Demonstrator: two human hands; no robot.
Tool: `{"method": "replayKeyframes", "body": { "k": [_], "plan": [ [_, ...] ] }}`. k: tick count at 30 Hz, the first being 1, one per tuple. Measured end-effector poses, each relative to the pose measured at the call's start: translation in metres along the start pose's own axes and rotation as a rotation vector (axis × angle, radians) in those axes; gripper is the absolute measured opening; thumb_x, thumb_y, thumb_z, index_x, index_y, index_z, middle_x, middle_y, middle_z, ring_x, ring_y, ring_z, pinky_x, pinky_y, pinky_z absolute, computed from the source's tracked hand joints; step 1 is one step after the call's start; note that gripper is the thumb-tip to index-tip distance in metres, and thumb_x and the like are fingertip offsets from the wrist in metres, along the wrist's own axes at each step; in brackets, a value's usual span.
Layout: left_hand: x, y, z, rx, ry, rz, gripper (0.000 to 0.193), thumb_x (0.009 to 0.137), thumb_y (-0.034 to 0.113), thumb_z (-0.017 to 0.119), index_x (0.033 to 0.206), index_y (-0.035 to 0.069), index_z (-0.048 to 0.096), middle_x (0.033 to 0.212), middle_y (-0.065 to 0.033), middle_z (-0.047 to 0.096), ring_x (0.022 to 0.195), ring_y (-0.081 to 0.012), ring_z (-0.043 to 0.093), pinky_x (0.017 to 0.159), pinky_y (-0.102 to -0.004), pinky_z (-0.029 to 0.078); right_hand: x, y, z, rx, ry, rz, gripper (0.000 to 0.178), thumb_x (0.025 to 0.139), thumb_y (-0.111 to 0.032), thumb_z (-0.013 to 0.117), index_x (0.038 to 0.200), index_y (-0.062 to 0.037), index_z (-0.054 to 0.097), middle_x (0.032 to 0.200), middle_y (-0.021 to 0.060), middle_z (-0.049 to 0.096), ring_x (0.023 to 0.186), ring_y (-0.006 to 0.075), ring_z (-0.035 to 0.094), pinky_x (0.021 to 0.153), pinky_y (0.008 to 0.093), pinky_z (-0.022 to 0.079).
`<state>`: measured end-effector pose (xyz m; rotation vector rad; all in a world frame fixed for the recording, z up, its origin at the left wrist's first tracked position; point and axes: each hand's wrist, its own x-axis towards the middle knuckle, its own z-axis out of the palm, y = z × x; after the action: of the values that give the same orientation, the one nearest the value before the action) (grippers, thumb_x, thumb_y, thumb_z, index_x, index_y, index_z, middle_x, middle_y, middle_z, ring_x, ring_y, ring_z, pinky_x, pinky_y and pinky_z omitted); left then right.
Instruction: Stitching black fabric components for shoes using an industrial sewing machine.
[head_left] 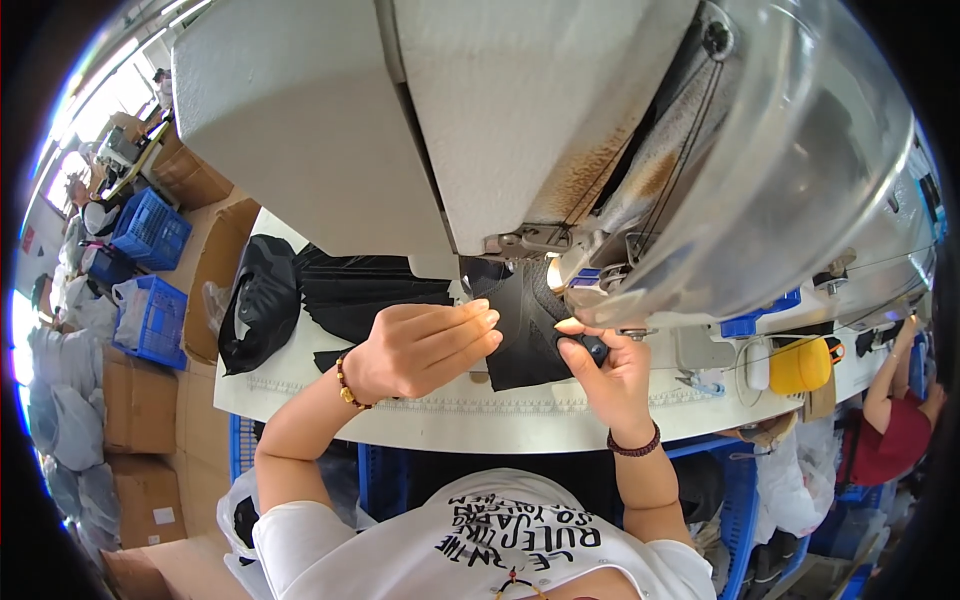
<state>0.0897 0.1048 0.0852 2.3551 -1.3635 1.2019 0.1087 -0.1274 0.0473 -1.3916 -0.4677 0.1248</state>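
A black fabric piece (pixel 525 335) lies under the needle area of a sewing machine (pixel 560 120), its lower edge hanging toward me on the white table. My left hand (pixel 425 350) is raised at the left edge of this piece, fingertips pressed together; whatever they may pinch is hidden. On the piece's right side, my right hand (pixel 610 375) is closed around a small dark tool with a rounded end (pixel 596 349); most of it is covered by the fingers. A lit lamp shines beside the needle. Left of my left hand lie a fanned stack of black fabric pieces (pixel 350 295) and a black bundle (pixel 262 305).
The white table (pixel 480 425) carries a ruler strip along its near edge. A yellow container (pixel 800 367) stands at right. Blue crates (pixel 150 230) and cardboard boxes (pixel 145 405) line the left floor. Other people (pixel 890 430) are at both sides.
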Motion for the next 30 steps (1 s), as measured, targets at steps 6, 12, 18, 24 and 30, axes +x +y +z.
{"method": "replayKeyframes", "body": {
  "k": [6, 12, 18, 24, 30],
  "plan": [
    [0.003, -0.004, -0.005, 0.059, -0.072, 0.083, 0.016, 0.066, 0.003, 0.068, 0.082, 0.001, 0.065, 0.087, -0.0092, 0.065, 0.080, -0.0173, 0.065, 0.050, -0.0214, 0.052, -0.004, 0.009, -0.002, -0.085, 0.025, -0.118, 0.016, 0.085, -0.008, 0.064, 0.099, -0.0005, 0.063, 0.080, -0.0047, 0.059, 0.064, 0.0000, 0.044, 0.055, 0.0155, 0.033],
    [0.001, -0.002, -0.002, 0.050, -0.130, 0.068, 0.018, 0.065, 0.005, 0.067, 0.083, 0.001, 0.065, 0.087, -0.0078, 0.063, 0.083, -0.0168, 0.064, 0.055, -0.0211, 0.053, -0.007, 0.018, -0.007, -0.178, 0.093, 0.016, 0.022, 0.081, 0.000, 0.064, 0.103, 0.0020, 0.064, 0.101, 0.0077, 0.065, 0.094, 0.0177, 0.060, 0.082, 0.0279, 0.047],
    [0.010, -0.007, -0.004, 0.033, -0.139, -0.007, 0.020, 0.063, 0.003, 0.065, 0.083, 0.000, 0.064, 0.085, -0.0080, 0.063, 0.084, -0.0169, 0.064, 0.054, -0.0205, 0.052, -0.001, 0.053, -0.018, -0.164, 0.138, -0.152, 0.016, 0.080, 0.001, 0.062, 0.095, -0.0020, 0.059, 0.086, 0.0015, 0.057, 0.074, 0.0105, 0.053, 0.065, 0.0232, 0.043],
    [0.016, -0.011, -0.005, 0.070, -0.198, -0.014, 0.020, 0.064, 0.002, 0.063, 0.084, 0.000, 0.063, 0.086, -0.0078, 0.061, 0.082, -0.0156, 0.064, 0.051, -0.0195, 0.050, 0.006, 0.090, -0.030, -0.550, 0.115, 0.064, 0.018, 0.080, 0.002, 0.058, 0.098, -0.0008, 0.057, 0.090, 0.0094, 0.059, 0.076, 0.0219, 0.057, 0.069, 0.0304, 0.047],
    [0.020, -0.013, -0.013, 0.144, -0.246, 0.003, 0.020, 0.066, 0.003, 0.064, 0.086, 0.000, 0.064, 0.087, -0.0062, 0.060, 0.079, -0.0137, 0.064, 0.053, -0.0209, 0.050, 0.013, 0.096, -0.045, 2.037, 0.434, 0.692, 0.013, 0.090, -0.011, 0.050, 0.100, -0.0032, 0.051, 0.092, 0.0046, 0.047, 0.083, 0.0149, 0.047, 0.081, 0.0243, 0.039]
  ]
}}
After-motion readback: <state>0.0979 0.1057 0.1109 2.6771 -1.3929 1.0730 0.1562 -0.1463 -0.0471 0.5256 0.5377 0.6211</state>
